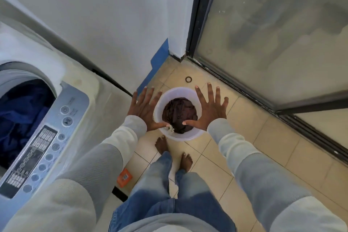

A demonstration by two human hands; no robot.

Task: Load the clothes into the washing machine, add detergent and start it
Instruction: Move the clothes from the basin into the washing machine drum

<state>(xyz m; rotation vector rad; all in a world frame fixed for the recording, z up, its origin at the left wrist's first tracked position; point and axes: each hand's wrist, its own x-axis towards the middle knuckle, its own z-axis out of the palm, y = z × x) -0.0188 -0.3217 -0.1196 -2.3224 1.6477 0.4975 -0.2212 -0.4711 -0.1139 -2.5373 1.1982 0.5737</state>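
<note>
A white plastic bucket [188, 136] stands on the tiled floor in front of my bare feet, with dark brown clothes [178, 113] inside it. My left hand [144, 109] hovers over the bucket's left rim, fingers spread and empty. My right hand [211, 108] hovers over its right rim, also spread and empty. The top-loading washing machine [75, 88] is at the left with its lid open. Blue clothes [20, 115] lie in its drum. Its grey control panel [47, 137] with round buttons runs along the near side.
An orange packet [124, 177] lies on the floor by the machine's base. A small dark ring [188, 79] lies on the tiles beyond the bucket. A glass sliding door [273, 43] with a dark frame fills the right side. A white wall stands behind.
</note>
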